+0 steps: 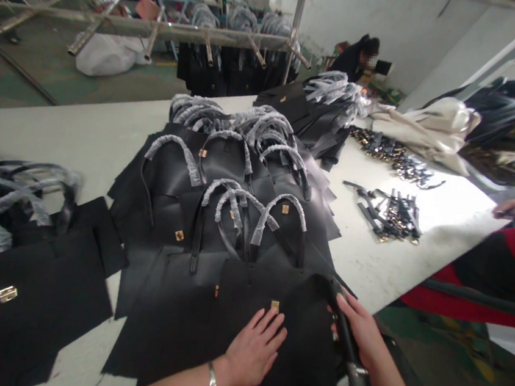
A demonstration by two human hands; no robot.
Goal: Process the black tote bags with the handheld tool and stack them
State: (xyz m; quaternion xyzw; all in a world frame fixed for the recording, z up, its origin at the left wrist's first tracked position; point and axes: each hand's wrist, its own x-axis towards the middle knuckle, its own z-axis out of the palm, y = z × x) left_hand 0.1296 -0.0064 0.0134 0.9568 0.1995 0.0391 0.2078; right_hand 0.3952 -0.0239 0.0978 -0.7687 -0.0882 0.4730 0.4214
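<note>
Lying under left hand (256, 349), beside right hand (356, 323): panel (180, 320).

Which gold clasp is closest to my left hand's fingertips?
The squarish clasp on the front bag, right of the narrow gold one; only it sits at the fingertips of your left hand.

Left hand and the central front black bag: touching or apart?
Touching: the head view shows the left hand resting palm-down on the black bag, fingers spread.
</note>
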